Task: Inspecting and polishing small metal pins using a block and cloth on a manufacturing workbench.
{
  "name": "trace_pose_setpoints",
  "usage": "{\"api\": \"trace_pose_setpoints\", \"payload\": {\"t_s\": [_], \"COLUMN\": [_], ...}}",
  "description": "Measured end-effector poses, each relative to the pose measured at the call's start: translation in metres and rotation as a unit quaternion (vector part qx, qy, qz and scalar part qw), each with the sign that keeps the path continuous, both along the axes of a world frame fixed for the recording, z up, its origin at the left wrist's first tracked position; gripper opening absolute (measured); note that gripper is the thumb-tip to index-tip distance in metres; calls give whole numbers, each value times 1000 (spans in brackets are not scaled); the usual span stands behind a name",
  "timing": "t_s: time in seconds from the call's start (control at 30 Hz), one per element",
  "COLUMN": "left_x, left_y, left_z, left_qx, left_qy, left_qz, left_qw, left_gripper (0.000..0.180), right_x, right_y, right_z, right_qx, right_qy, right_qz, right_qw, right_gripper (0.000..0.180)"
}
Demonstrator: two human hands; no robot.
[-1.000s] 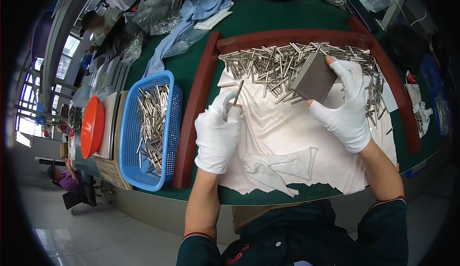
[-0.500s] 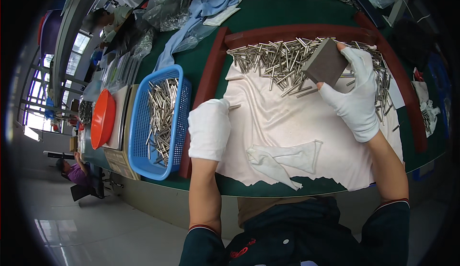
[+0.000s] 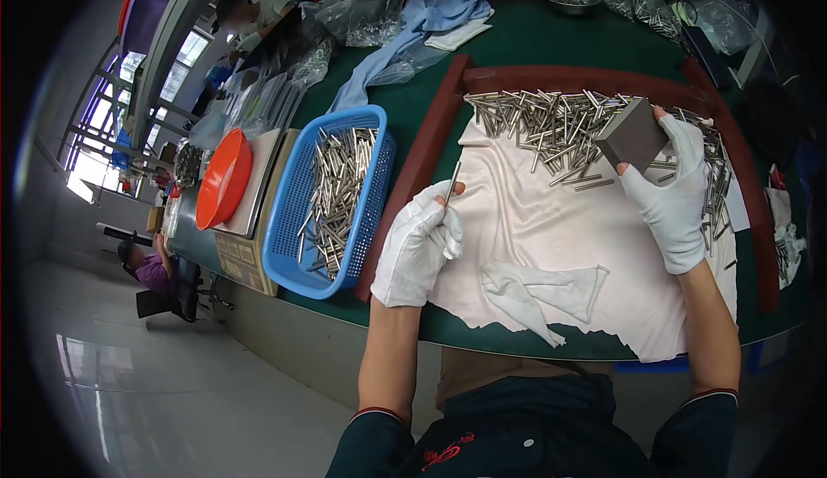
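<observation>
In the head view, taking clock directions from its centre, the left hand [image 3: 415, 250], in a white glove, is pinching a metal pin [image 3: 453, 182] near the middle, its fingers clamping the lower part while the tip is pointing to one o'clock. Between two and three o'clock, the right hand [image 3: 676, 194], also gloved, is gripping a dark block [image 3: 637, 135], its fingers clamping opposite edges. The block is hanging in front of a pile of pins [image 3: 543, 121] that is lying at two o'clock on a pale cloth [image 3: 534, 228], inside a red-brown frame [image 3: 424, 164]. At four o'clock a white rag [image 3: 551, 290] is resting on the cloth. A blue basket [image 3: 374, 211] is holding more pins at nine o'clock on the green tabletop [image 3: 517, 52], with an orange bowl [image 3: 226, 181] sitting beyond it. At six o'clock, red lettering [image 3: 448, 452] is showing on the wearer's dark shirt [image 3: 551, 426].
</observation>
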State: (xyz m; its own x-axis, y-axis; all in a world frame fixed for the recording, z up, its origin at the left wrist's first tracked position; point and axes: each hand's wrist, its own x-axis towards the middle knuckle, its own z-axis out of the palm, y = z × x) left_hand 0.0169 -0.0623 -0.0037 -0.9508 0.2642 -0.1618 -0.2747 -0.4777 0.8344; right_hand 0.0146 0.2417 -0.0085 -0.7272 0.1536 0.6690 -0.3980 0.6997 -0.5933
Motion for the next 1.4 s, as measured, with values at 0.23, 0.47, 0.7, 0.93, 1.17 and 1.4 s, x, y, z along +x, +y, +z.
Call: {"api": "trace_pose_setpoints", "payload": {"t_s": [0.23, 0.47, 0.7, 0.93, 1.17, 1.4], "left_x": [17, 36, 42, 36, 5, -55], "left_y": [8, 13, -65, -95, 17, 140], "left_z": [13, 29, 61, 85, 102, 54], "left_qx": [-203, -421, -646, -880, -757, -635], "left_qy": [79, 156, 221, 164, 408, 539], "left_qz": [61, 164, 284, 108, 122, -67], "left_qw": [974, 878, 674, 433, 496, 549], "left_gripper": [30, 21, 11, 17, 10, 9], "right_x": [-2, -7, -7, -17, -27, -22], "right_y": [-2, 2, 11, 28, 56, 63], "right_z": [-2, -4, -7, 1, 7, 14], "right_qx": [-25, -17, -118, -198, -415, -441], "right_qy": [-11, 11, -45, -28, -7, 8], "right_qz": [-12, -20, -26, -43, -27, -57], "right_qw": [1000, 1000, 992, 979, 909, 895], "right_gripper": [62, 59, 58, 61, 76, 75]}}
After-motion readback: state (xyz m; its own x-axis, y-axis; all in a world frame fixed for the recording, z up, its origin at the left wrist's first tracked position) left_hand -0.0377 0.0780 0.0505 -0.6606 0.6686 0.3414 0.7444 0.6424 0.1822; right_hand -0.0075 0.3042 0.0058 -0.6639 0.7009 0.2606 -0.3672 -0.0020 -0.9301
